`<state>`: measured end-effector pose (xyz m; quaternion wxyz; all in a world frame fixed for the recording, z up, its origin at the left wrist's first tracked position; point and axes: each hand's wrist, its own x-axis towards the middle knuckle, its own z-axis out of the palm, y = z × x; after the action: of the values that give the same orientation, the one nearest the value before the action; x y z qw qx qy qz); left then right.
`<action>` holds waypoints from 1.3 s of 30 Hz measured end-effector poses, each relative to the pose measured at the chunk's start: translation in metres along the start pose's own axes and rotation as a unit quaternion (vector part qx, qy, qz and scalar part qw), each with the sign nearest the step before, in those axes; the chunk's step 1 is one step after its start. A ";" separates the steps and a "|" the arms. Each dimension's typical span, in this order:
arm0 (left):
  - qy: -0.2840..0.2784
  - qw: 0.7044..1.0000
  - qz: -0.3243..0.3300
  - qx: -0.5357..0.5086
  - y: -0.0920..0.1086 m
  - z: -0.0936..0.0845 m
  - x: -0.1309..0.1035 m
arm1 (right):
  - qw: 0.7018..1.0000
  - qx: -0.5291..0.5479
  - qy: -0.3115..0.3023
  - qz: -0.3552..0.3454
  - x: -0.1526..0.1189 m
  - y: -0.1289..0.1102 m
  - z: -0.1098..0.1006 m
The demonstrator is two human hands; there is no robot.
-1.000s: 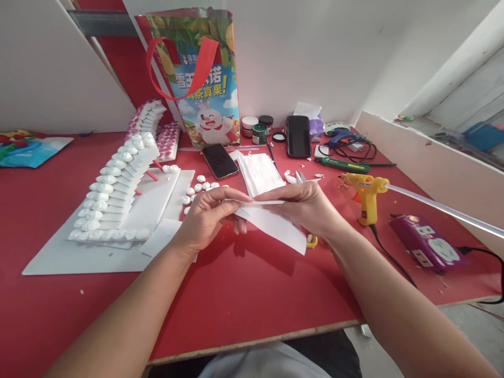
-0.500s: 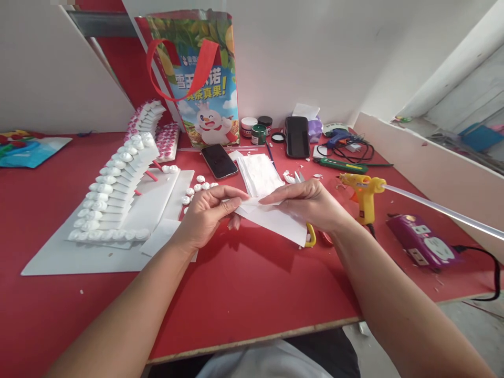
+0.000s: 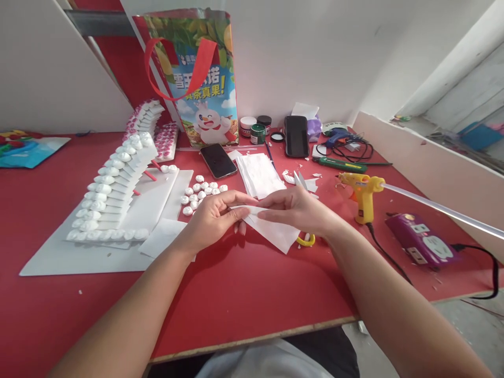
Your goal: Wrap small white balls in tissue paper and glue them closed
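Note:
A sheet of white paper point(image 3: 273, 231) is held above the red table, its top edge folded over. My left hand point(image 3: 218, 215) pinches the folded edge at its left end, thumb in front and fingers behind. Close beside it, my right hand point(image 3: 297, 210) is closed on the same edge, thumb laid along the fold. The paper's loose part hangs down to the right. Beyond my hands lies a stack of white paper pieces point(image 3: 260, 176). Small white rolled rosettes point(image 3: 200, 194) are scattered just past my left hand. Scissors point(image 3: 306, 240) with a yellow handle lie partly hidden behind my right hand.
On the left, a curved white piece edged with rosettes point(image 3: 104, 189) stands on a white board point(image 3: 51, 257). A phone point(image 3: 218, 161), paint jars point(image 3: 258, 134) and a printed bag point(image 3: 205, 79) are at the back. Rightward are a yellow glue gun point(image 3: 364, 191) and a purple power strip point(image 3: 423, 241).
Both hands have come closer together along the folded edge, the right one shifting left. The hanging part of the paper has swung slightly left and down.

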<state>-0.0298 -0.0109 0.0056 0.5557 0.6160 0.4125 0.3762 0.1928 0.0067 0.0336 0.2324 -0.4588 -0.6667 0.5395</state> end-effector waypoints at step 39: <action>-0.036 0.999 0.014 -0.008 0.010 -0.007 -0.003 | 0.983 0.151 -0.097 0.045 -0.007 -0.006 0.004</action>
<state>-0.0365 -0.0116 0.0157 0.5697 0.6307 0.3806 0.3643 0.1907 -0.0016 0.0389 0.2088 -0.3930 -0.5758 0.6859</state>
